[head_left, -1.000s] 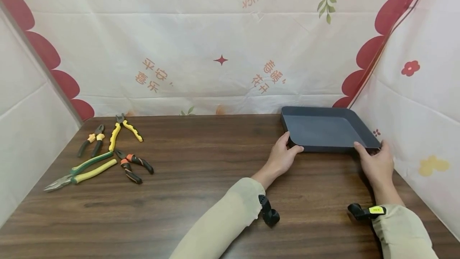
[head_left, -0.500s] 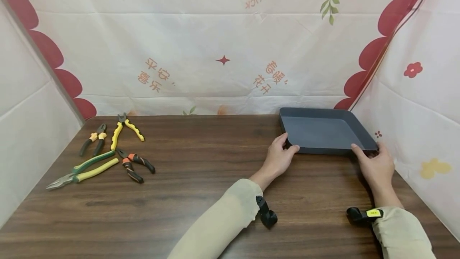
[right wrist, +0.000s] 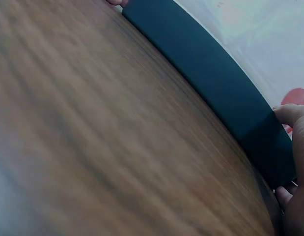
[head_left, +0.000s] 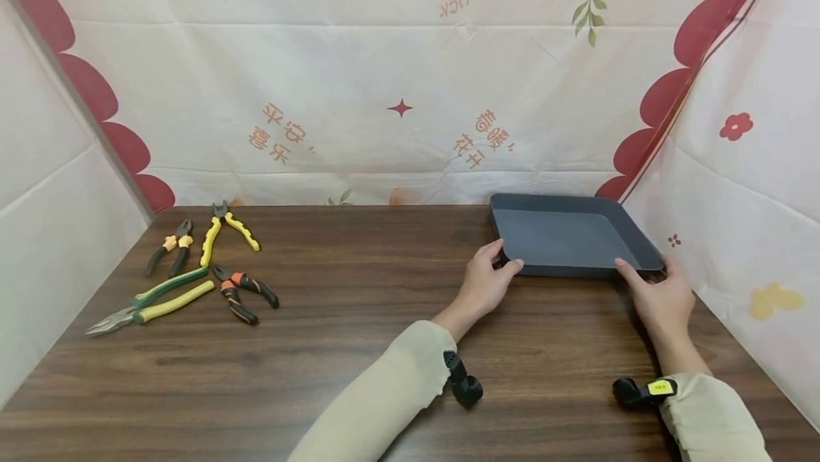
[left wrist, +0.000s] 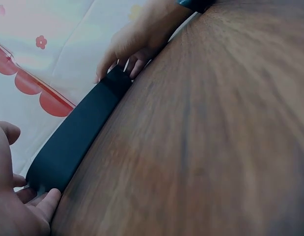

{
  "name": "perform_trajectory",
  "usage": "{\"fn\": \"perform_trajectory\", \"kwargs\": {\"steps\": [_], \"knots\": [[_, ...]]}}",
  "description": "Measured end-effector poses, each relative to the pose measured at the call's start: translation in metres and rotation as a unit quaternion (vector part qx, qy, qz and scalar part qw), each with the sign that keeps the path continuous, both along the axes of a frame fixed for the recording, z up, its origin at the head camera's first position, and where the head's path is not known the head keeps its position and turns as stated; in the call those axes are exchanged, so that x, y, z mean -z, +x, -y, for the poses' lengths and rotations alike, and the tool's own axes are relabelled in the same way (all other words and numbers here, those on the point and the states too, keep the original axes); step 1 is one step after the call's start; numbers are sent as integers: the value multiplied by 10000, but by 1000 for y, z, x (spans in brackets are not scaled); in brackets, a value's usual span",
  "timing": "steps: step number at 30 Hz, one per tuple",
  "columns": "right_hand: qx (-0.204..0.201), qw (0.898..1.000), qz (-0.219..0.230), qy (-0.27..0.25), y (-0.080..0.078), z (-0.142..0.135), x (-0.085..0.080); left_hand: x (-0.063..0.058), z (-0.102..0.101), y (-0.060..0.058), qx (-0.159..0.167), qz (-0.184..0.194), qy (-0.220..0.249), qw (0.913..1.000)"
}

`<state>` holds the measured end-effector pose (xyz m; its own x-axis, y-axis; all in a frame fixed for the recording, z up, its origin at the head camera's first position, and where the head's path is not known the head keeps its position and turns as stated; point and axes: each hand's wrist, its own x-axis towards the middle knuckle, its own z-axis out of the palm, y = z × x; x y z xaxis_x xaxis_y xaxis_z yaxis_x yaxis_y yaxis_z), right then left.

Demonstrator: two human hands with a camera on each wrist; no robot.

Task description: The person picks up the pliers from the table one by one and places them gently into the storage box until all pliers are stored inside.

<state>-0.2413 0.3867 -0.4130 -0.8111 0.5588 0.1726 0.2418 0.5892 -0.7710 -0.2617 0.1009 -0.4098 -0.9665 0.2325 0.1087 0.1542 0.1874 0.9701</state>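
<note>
A dark grey rectangular tray (head_left: 557, 234) with raised walls lies at the back right of the table in the head view. At its front left corner my left hand (head_left: 479, 282) grips it, thumb on the front wall and fingers at the left side. My right hand (head_left: 663, 305) holds the front right corner, with the thumb over the rim and the other fingers partly hidden around the corner. In the left wrist view the tray's front wall (left wrist: 75, 132) runs between both hands. The right wrist view has the same wall (right wrist: 210, 88), low against the tabletop.
Several pliers lie at the table's left: a long-nosed pair (head_left: 150, 304), an orange-and-black pair (head_left: 243, 295), a yellow pair (head_left: 224, 228) and a black-and-cream pair (head_left: 173, 247). A printed cloth (head_left: 359, 70) hangs behind the wooden table (head_left: 320, 376); more cloth borders both sides.
The tray has slid a little to the left and slightly toward me, both hands moving with it. The pliers keep their arrangement; the head view has shifted slightly.
</note>
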Motion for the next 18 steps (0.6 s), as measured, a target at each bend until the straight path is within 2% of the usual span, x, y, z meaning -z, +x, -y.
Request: {"fn": "perform_trajectory", "kwargs": {"steps": [7,11,18], "knots": [[-110,9994,158,-289,4,13,-2,1,13,0,-75,-128,-79,9999],[-144,9992,121,-365,5,22,-2,2,19,-1,-169,-162,40,9997],[-388,9992,5,-72,8,41,-1,5,32,-4,-648,-317,269,9970]]}}
